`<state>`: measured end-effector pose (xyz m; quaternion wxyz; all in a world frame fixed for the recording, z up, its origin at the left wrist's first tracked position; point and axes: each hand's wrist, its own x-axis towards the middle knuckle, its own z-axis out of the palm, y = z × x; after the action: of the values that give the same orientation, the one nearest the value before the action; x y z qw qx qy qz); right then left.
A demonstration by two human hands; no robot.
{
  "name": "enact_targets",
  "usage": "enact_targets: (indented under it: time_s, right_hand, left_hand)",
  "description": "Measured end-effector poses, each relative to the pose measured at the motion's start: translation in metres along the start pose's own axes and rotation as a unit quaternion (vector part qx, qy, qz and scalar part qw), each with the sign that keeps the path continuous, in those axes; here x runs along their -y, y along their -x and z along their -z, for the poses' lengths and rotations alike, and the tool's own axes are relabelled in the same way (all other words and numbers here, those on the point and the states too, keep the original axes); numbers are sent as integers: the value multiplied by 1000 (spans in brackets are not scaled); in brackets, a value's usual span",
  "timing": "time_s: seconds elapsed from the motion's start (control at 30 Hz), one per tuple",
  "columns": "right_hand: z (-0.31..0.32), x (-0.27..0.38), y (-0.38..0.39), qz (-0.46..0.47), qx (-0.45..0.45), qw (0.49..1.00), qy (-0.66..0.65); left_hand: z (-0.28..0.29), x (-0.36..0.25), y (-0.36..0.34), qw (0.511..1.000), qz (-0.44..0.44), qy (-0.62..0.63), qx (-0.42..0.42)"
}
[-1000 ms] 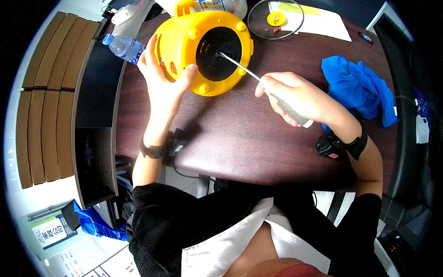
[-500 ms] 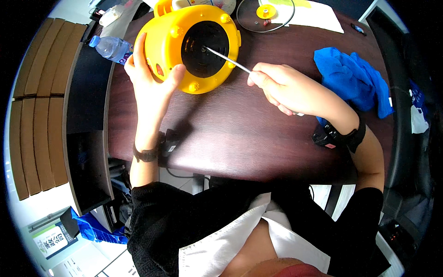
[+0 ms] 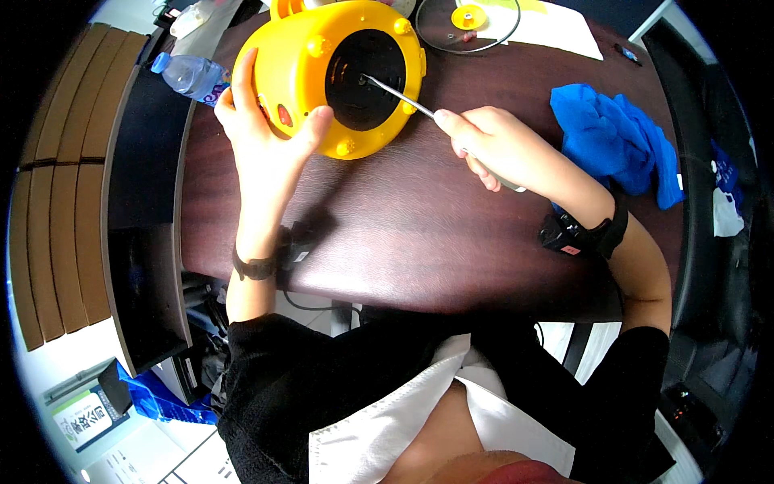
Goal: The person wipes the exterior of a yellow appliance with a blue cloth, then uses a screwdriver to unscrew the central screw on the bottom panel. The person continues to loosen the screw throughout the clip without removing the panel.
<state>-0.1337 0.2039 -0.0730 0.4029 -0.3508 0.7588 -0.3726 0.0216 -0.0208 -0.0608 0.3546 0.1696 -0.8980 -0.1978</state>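
A yellow electric cooking pot [image 3: 282, 68] lies tipped on its side, its round black underside [image 3: 355, 105] facing me. My left hand [image 3: 270, 133] grips its left side, thumb at the near edge and fingers stretched up along the body. In my right hand [image 3: 496, 141] is a screwdriver [image 3: 411, 102], its metal shaft running between thumb and fingers. Part of the pale handle sticks out below the palm. The tip meets the middle of the black underside; what it touches there is too small to make out.
Behind lie a glass lid [image 3: 421, 28] with a yellow knob [image 3: 468, 17] and a white sheet [image 3: 556, 32]. A water bottle [image 3: 189, 77] rests left of the pot. Blue cloth [image 3: 613, 137] is bunched at the right, and a dark shelf [image 3: 145, 153] flanks the table's left side.
The pot has shifted slightly right and away in the view, my left hand with it. My right hand has rolled a little around the screwdriver, and more of the handle shows.
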Motion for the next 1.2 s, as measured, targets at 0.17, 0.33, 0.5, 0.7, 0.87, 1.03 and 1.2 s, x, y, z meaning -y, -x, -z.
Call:
enact_targets:
  time_s: [0.17,0.33,0.5,0.7,0.87,1.03,1.2]
  right_hand:
    - [6,-8,-7,89,-39,990,98]
    - [2,0,-3,54,-22,998,37]
    - [6,0,2,53,-29,996,71]
    - [-11,3,8,6,3,1000,-18]
    - [-18,-1,8,28,-6,1000,6]
    - [-20,4,12,60,-80,993,67]
    - [-16,-14,0,198,-166,952,166]
  left_hand:
    - [0,-6,1,1000,2,23,-7]
    - [-2,-3,3,1000,-10,11,-16]
    - [-3,-2,1,1000,-7,-15,-5]
    - [-6,-3,2,1000,-4,-20,-17]
    - [-8,-1,4,999,-19,-41,-24]
    - [-7,-3,4,999,-15,-35,-22]
    - [-5,-2,3,1000,-13,-22,-9]
